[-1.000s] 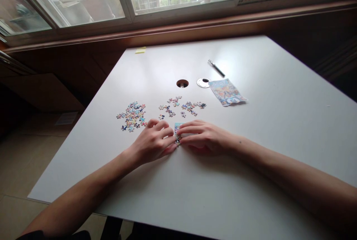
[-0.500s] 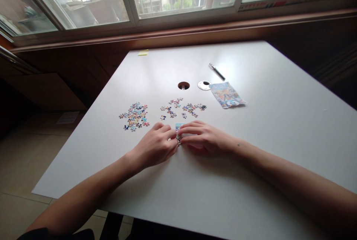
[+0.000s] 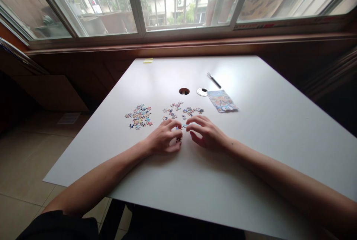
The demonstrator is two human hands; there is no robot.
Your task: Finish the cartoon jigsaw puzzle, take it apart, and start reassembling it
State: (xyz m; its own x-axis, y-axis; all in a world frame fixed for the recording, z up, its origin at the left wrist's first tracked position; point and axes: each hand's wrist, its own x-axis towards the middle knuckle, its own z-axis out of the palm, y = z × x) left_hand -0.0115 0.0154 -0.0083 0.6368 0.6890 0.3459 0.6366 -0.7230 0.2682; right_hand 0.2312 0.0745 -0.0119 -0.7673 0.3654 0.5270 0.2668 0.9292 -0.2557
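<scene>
A small joined section of jigsaw puzzle (image 3: 179, 140) lies flat on the white table, mostly covered by my fingers. My left hand (image 3: 167, 136) curls round its left side, with fingertips and thumb on the pieces. Just to the right, my right hand (image 3: 205, 132) is arched with its thumb and fingers apart. Its fingertips are close to a light blue bit at the section's top edge; whether they touch it I cannot tell. Beyond my hands lie loose jigsaw pieces (image 3: 170, 113) in small clusters, with more (image 3: 189, 111) just ahead of my right hand.
A denser pile of jigsaw pieces (image 3: 139, 116) spreads to the left. Toward the back right are a printed picture sheet (image 3: 223, 101), a pen (image 3: 214, 80) and a round cover (image 3: 202, 91). The table (image 3: 251, 180) has a cable hole (image 3: 184, 91) and yellow tape (image 3: 148, 60).
My right hand has drawn slightly away from my left, and its fingers and thumb have spread. My left fingers have loosened too, showing more of the joined section. The view has tilted up.
</scene>
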